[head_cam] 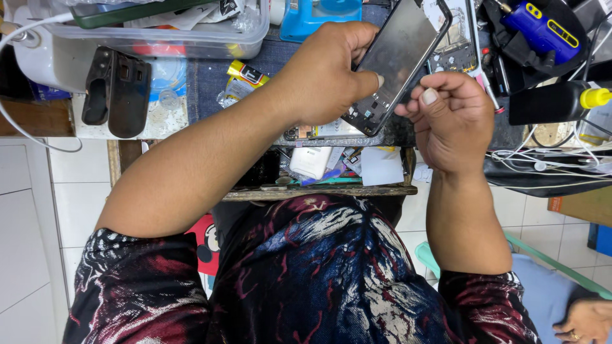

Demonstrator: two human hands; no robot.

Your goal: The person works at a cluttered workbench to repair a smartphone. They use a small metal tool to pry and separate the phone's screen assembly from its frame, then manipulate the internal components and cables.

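Two hands: I see both raised over the desk [210,76], sharing one phone panel [398,54]
Left hand [322,79]: I read its fingers as clamped on the panel's left edge, thumb pressed flat on the dark face
Right hand [449,118]: fingers curled together, thumb up, pinching the panel's lower right edge
Panel: dark, flat, tilted with its top toward the upper right; small parts show along its lower end; held above the desk, not lying on it
Beneath the panel: an opened phone [456,38] with its insides showing, on the dark mat
Drawer [319,190]: pulled out under the desk edge, I make out a white charger block [310,161] and loose papers in it
Upper left: clear plastic tub [159,32] of odds and ends, black holder [118,92] just below it
Upper right: blue and yellow tool [542,28], black bottle [551,102] with a yellow cap, white cables [542,156] near it
Near the left wrist: yellow tube [245,75]
Lower right corner: another person's hand [586,322], well apart from mine
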